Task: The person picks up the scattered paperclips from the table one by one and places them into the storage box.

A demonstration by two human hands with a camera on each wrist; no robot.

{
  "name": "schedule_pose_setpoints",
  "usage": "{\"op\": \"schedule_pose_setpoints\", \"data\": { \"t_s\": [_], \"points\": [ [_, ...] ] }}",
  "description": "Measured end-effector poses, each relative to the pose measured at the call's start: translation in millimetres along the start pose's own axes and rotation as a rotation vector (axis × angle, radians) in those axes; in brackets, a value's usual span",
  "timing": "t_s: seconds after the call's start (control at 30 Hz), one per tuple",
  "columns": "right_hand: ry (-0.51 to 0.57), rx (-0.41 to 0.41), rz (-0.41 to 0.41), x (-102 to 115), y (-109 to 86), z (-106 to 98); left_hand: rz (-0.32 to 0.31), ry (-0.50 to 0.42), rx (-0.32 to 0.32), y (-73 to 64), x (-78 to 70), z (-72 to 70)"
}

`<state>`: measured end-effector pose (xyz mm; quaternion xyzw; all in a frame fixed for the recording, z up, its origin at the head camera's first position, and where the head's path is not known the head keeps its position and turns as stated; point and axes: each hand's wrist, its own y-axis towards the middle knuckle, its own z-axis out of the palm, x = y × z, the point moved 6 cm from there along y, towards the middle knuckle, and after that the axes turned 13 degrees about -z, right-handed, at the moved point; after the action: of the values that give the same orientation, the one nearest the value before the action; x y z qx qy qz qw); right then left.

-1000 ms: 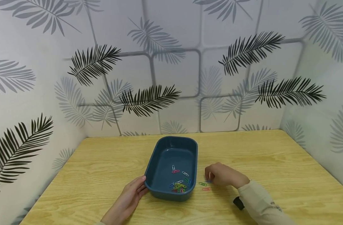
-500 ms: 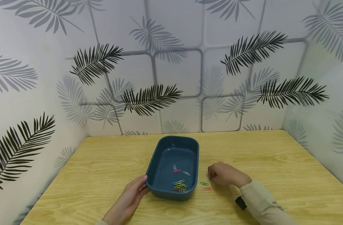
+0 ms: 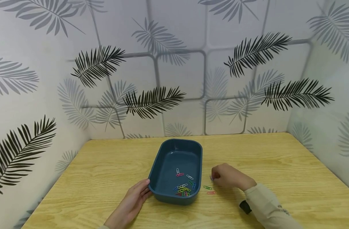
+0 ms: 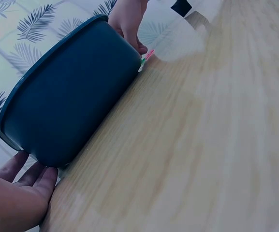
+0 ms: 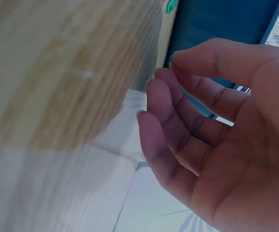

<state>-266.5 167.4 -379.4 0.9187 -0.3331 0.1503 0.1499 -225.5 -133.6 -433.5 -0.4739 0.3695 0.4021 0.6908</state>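
Observation:
A dark blue rectangular bin (image 3: 174, 200) stands on the wooden table, with several coloured paper clips (image 3: 183, 189) on its floor, mostly heaped near its front end. My left hand (image 3: 131, 202) holds the bin's front left corner, thumb at the rim and fingers against the outer wall. Right of the bin, my right hand (image 3: 230, 176) pinches a small blue paper clip (image 5: 171, 59) between thumb and index fingertip, its other fingers loosely curled. Fingers hide most of that clip. Between bin and right hand, a green paper clip (image 3: 207, 187) and a pink paper clip (image 3: 211, 192) lie on the table.
The wooden table (image 3: 105, 165) runs back to a wall (image 3: 180, 79) patterned with leaves. A black band (image 3: 245, 207) shows under the right forearm, by the light sleeve (image 3: 263, 202).
My right hand has picked at the blue paper clip beside the green and pink ones and now has it between its fingertips, slightly farther back. My left hand stays at the bin.

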Motion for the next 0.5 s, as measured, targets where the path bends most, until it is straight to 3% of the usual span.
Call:
{"op": "schedule_pose_setpoints", "data": {
  "t_s": [0.2, 0.5],
  "points": [
    [0.044, -0.040, 0.022, -6, 0.1, -4, -0.001, 0.005, -0.006, 1.2, 0.1, 0.0],
    [0.206, -0.105, 0.062, -12, 1.4, -10, -0.005, -0.002, 0.006, -0.6, 0.5, 1.2]
  ]
}}
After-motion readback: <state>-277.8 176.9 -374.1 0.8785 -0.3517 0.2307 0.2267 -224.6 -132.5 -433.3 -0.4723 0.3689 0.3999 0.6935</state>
